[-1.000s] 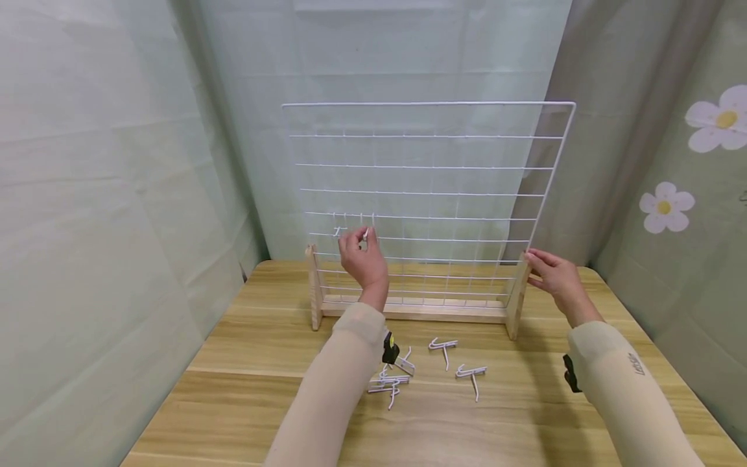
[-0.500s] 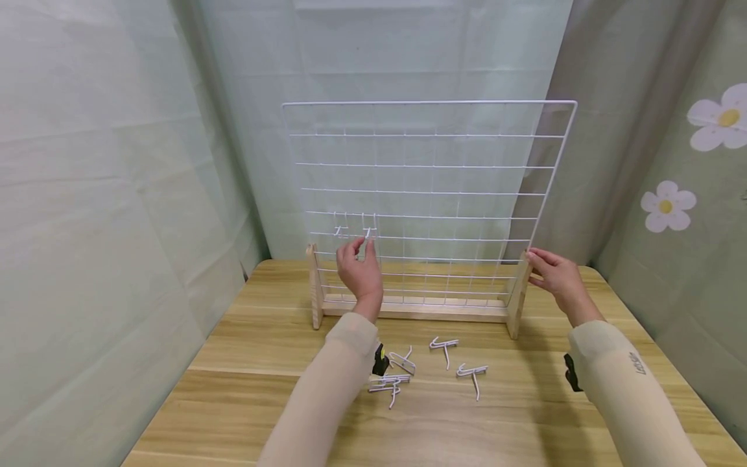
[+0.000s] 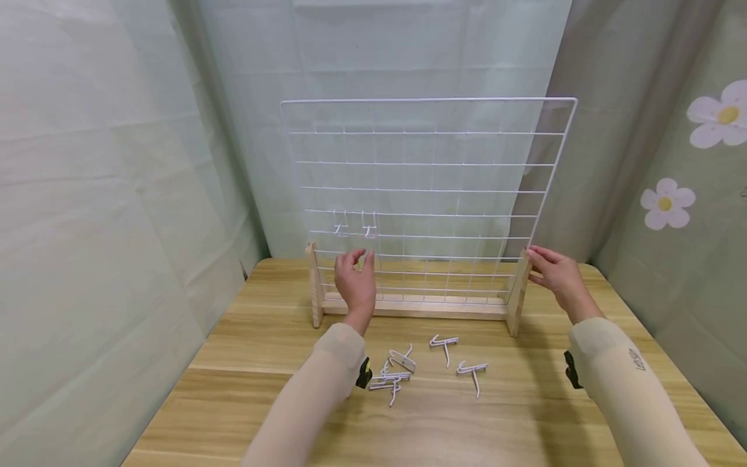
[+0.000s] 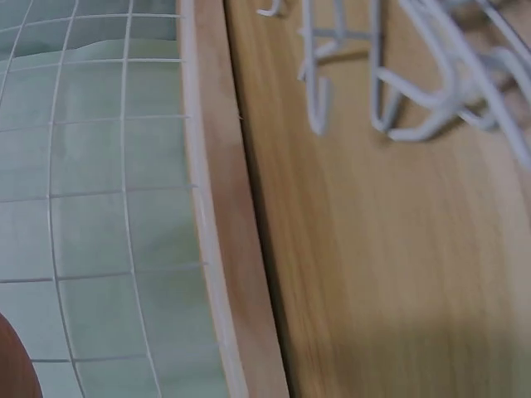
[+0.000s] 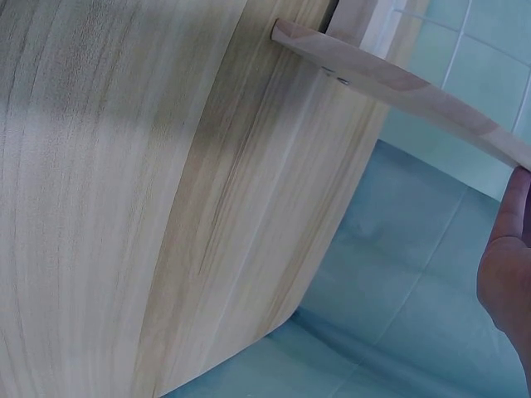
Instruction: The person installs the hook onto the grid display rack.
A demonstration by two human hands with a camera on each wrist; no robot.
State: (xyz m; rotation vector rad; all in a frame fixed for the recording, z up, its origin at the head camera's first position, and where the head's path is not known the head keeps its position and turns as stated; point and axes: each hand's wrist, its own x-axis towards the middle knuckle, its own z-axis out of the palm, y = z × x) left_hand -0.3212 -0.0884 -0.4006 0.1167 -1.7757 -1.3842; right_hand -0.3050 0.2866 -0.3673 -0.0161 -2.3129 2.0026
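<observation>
- Pale green cloth (image 3: 373, 58) hung behind the white wire grid (image 3: 428, 99), and printed white flowers (image 3: 668, 203) were visible on the cloth to the right of it.
- Below the grid was a wooden table (image 3: 233, 383) with light brown grain.
- Wooden parts supported the grid: a base bar (image 3: 438, 309) along its bottom, a left post (image 3: 316, 285) and a right post (image 3: 516, 298).
- Before the lower left part of the grid was the left hand (image 3: 357, 282), with bent fingers and a narrow gap between thumb and forefinger.
- At the right edge of the grid, the right hand (image 3: 557, 275) pinched the upper end of the right post.
- Two hung hooks (image 3: 369, 226), white, were side by side on the grid, left of its middle, above the left hand.
- On the table, in front of the grid, lay a cluster of hooks (image 3: 390, 377); they overlapped, so I could not tell their number.
- Two separate hooks (image 3: 471, 369) lay in front of the grid, somewhat right of its middle, apart from the cluster.
- Beige sleeves (image 3: 618, 376) covered both forearms in front of the grid.
</observation>
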